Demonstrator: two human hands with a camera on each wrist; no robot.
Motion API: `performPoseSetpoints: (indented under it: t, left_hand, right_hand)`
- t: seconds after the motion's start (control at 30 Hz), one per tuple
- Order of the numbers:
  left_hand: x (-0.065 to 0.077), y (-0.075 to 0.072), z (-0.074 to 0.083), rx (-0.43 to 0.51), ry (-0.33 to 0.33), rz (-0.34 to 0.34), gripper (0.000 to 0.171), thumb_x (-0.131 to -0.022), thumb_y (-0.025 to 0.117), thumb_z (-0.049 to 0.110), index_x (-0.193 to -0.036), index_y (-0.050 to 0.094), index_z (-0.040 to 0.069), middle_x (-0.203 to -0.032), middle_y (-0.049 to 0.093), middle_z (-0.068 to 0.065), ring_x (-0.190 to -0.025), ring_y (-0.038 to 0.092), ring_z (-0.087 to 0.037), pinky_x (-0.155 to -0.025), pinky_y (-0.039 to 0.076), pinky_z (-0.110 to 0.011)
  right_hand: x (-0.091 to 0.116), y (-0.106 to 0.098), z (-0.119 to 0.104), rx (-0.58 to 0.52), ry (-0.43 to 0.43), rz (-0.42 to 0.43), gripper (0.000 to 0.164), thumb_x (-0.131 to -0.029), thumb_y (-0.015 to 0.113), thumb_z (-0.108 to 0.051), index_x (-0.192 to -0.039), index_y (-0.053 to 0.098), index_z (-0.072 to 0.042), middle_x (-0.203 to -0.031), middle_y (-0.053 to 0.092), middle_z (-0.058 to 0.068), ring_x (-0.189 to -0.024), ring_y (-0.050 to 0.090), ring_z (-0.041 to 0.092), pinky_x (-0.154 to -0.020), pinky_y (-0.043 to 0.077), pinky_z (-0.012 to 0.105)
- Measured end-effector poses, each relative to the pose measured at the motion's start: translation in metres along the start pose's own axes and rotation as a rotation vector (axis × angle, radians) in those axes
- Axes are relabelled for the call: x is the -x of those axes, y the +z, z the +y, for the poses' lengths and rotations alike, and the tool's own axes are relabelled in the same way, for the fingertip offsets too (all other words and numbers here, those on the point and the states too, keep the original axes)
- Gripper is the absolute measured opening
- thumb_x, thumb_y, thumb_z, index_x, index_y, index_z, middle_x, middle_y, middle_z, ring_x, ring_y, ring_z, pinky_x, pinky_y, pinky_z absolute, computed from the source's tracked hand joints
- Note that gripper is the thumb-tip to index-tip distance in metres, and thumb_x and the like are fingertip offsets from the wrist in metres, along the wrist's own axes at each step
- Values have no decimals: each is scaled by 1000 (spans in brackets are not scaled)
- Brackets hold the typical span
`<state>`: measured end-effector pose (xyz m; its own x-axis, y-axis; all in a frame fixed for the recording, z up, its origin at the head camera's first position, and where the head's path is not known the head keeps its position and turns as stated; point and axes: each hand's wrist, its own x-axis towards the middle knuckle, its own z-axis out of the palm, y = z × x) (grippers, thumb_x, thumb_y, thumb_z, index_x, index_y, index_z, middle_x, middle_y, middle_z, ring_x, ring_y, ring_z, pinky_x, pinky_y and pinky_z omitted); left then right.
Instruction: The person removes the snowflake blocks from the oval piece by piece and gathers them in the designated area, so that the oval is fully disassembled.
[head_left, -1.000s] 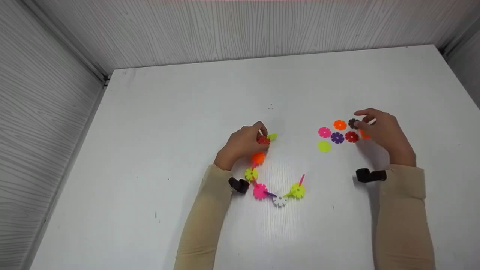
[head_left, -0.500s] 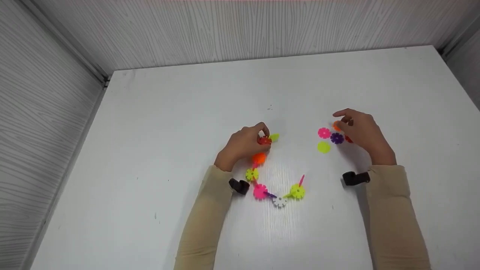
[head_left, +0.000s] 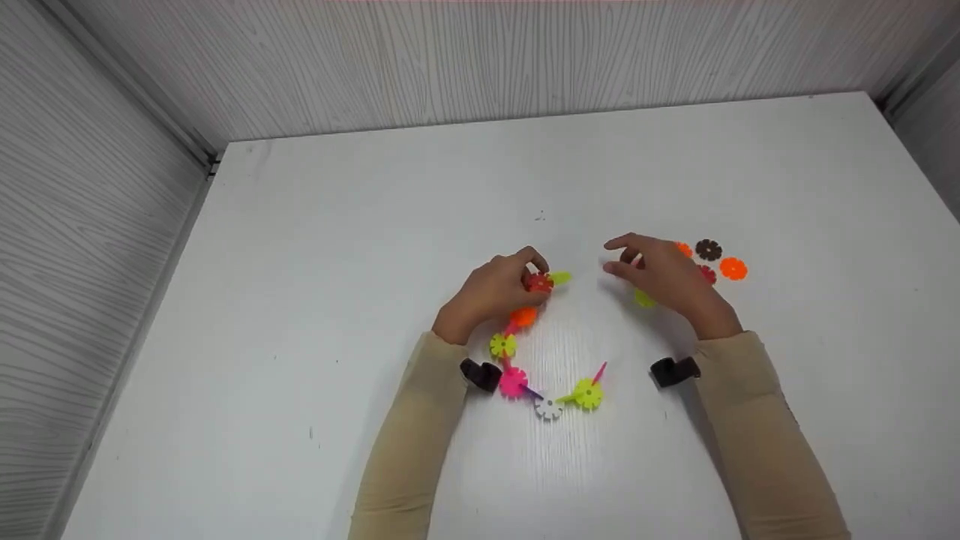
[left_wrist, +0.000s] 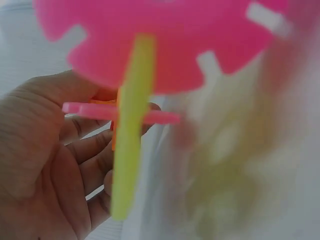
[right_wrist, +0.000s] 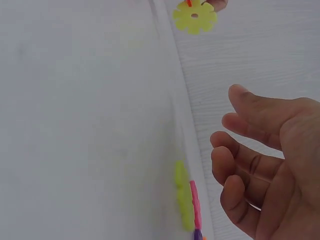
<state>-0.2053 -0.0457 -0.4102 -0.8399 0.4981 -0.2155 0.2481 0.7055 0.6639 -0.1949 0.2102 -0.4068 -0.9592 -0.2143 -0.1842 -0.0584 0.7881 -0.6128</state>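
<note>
A chain of notched plastic discs curves over the white table in the head view. My left hand [head_left: 491,292] pinches its red disc [head_left: 540,283], from which a yellow-green disc [head_left: 560,277] sticks out to the right. Below hang an orange disc [head_left: 524,316], then a yellow one, a pink one [head_left: 514,382], a white one [head_left: 549,408] and a yellow one [head_left: 589,394] with a pink disc on edge. In the left wrist view a pink disc [left_wrist: 165,60] looms close. My right hand [head_left: 664,274] hovers over loose discs, fingers loosely bent, nothing between thumb and fingers [right_wrist: 240,95].
Loose discs lie around and under the right hand: a dark brown one [head_left: 708,249], an orange one [head_left: 733,268], a red one [head_left: 707,274] and a yellow-green one [head_left: 643,298], partly covered. A wood-grain panel [head_left: 480,60] rises behind the white table [head_left: 337,225].
My right hand has swept left across the loose discs, uncovering the brown and right-hand orange ones. My left hand has shifted slightly right, and the chain's lower end has moved slightly down and left.
</note>
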Motion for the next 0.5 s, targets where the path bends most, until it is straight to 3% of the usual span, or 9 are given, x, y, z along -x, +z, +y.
performPoseSetpoints:
  t: [0.17, 0.5]
  left_hand:
    - [0, 1, 1, 34, -7, -17, 37, -89, 67, 31, -119, 57, 13, -96, 66, -4, -79, 58, -15, -74, 48, -26]
    - [1, 2, 4, 85, 18, -44, 37, -88, 68, 27, -120, 57, 13, -99, 64, -5, -83, 58, -17, -76, 51, -25]
  right_hand:
    - [-2, 7, -8, -13, 4, -54, 45, -93, 63, -32, -135, 54, -18, -113, 62, 12, -93, 56, 25, -74, 48, 30]
    - [-1, 20, -24, -14, -78, -137, 36, -94, 63, -26, -127, 60, -13, -108, 64, 10, -91, 57, 24, -81, 51, 36]
